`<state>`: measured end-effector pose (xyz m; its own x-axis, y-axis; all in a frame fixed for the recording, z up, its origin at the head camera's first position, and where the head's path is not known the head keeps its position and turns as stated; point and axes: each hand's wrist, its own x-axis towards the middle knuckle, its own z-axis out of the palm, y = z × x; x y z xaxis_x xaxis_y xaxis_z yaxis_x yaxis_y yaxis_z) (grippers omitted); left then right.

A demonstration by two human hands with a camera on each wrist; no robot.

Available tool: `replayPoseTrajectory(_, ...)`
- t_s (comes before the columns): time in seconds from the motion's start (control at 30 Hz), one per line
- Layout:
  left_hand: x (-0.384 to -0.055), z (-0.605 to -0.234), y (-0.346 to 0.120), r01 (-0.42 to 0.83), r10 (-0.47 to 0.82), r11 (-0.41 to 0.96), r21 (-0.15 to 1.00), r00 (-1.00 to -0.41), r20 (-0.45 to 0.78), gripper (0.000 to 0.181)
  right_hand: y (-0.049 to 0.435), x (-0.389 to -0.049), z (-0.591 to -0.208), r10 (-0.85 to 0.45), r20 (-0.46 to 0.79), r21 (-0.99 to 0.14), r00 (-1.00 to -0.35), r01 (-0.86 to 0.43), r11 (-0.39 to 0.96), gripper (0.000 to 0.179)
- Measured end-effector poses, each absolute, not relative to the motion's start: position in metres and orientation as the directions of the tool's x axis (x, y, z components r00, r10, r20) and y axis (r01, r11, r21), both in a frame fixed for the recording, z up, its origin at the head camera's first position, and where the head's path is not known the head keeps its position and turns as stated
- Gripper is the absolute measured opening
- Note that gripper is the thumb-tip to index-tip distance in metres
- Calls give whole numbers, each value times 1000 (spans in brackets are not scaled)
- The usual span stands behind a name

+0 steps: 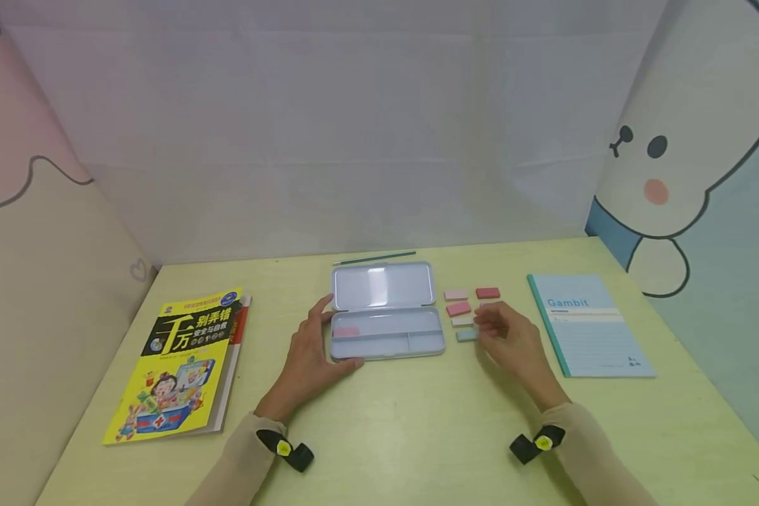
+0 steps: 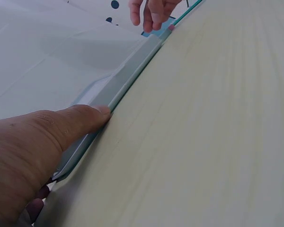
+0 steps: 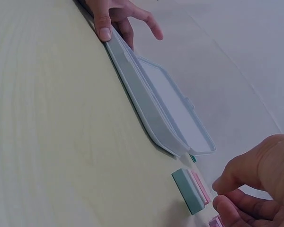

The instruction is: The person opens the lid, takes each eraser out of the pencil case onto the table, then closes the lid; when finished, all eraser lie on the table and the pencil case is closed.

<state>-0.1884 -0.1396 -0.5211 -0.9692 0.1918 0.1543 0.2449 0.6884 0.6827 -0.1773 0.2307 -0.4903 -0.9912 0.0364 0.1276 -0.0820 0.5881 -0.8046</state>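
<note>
A pale blue metal pencil case [image 1: 388,347] lies with its lid raised at the back. One pink eraser [image 1: 346,332] sits in its long compartment, at the left. My left hand [image 1: 310,355] holds the case's left end, thumb [image 2: 87,118] against the front wall and fingers round the side. My right hand [image 1: 512,341] hovers over the erasers right of the case, fingers loosely bent, with nothing visible between the fingertips. A teal eraser [image 1: 466,336] and a white eraser [image 1: 462,322] lie beside its fingertips. Another eraser [image 1: 490,303] is partly hidden behind this hand.
Farther back lie a light pink eraser [image 1: 455,295], a darker pink eraser [image 1: 458,309] and a red eraser [image 1: 488,292]. A green pencil [image 1: 374,258] lies behind the case. Books [image 1: 183,365] are stacked at left; a blue notebook [image 1: 591,330] lies at right.
</note>
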Motion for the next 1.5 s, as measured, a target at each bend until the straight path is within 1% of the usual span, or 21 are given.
replayPoseTrajectory(0.2,-188,-522,-140,242,191,688,684,-970,151,125,224,-178,-481,28,105,-844,-994,-74,532,33)
replayPoseTrajectory(0.43,-188,-521,-140,247,194,688,683,-969,155,125,217,-180,-471,-15,48,-836,-999,-48,546,35)
replayPoseTrajectory(0.53,-188,-520,-140,245,191,687,684,-969,155,125,212,-183,-468,-54,39,-849,-998,-62,524,37)
replayPoseTrajectory(0.7,-188,-519,-140,239,190,685,688,-971,148,125,205,-187,-465,-137,71,-872,-988,-128,472,42)
replayPoseTrajectory(0.8,-188,-519,-140,237,191,685,689,-971,144,125,199,-189,-463,-188,101,-874,-977,-177,453,46)
replayPoseTrajectory(1.03,-188,-520,-139,244,195,683,688,-969,150,124,184,-194,-461,-311,105,-886,-944,-231,402,59)
replayPoseTrajectory(1.17,-189,-520,-139,240,194,684,688,-970,146,125,177,-198,-463,-368,125,-888,-922,-269,373,63)
replayPoseTrajectory(1.33,-188,-519,-139,236,191,680,694,-971,144,126,166,-202,-462,-437,107,-887,-893,-284,363,65)
replayPoseTrajectory(1.5,-188,-519,-139,238,192,678,696,-971,145,125,155,-204,-460,-507,51,-886,-860,-274,375,72)
